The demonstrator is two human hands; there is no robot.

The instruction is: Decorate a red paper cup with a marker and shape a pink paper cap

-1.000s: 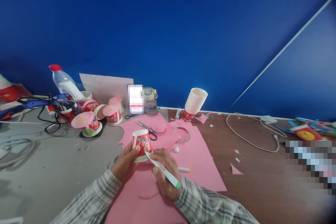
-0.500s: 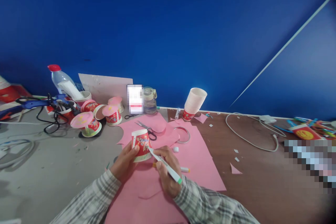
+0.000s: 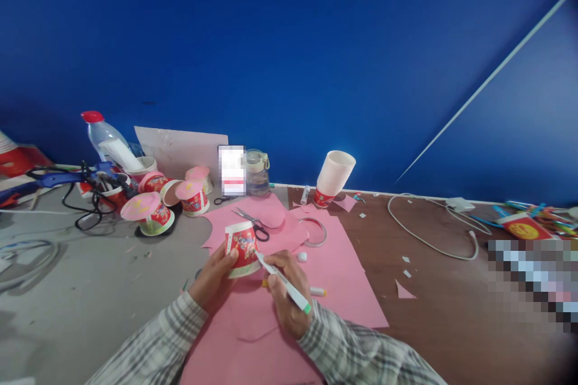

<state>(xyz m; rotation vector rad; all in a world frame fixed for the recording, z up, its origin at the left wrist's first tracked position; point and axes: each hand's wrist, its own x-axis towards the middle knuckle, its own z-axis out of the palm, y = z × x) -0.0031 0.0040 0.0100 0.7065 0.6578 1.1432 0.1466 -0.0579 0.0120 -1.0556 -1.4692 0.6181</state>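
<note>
My left hand [image 3: 212,280] is wrapped round an upside-down red printed paper cup [image 3: 241,248] standing on a pink paper sheet [image 3: 334,271]. My right hand [image 3: 284,298] grips a white marker with a green end [image 3: 283,281], its tip touching the cup's right side near the rim. A second marker [image 3: 316,292] lies on the pink sheet just behind my right hand. Scissors [image 3: 253,224] and a small white cap [image 3: 302,257] lie on the pink paper beyond the cup.
Several red cups topped with pink discs [image 3: 149,213] stand at the left by a glue gun [image 3: 67,177] and a water bottle [image 3: 106,138]. A leaning stack of white cups [image 3: 335,175], a glass jar [image 3: 258,173], a ring [image 3: 315,233] and a white cable [image 3: 433,228] sit further back.
The marker tip has slid from the cup's lower front round to its right side, and my right hand has shifted slightly with it. The cup has barely moved.
</note>
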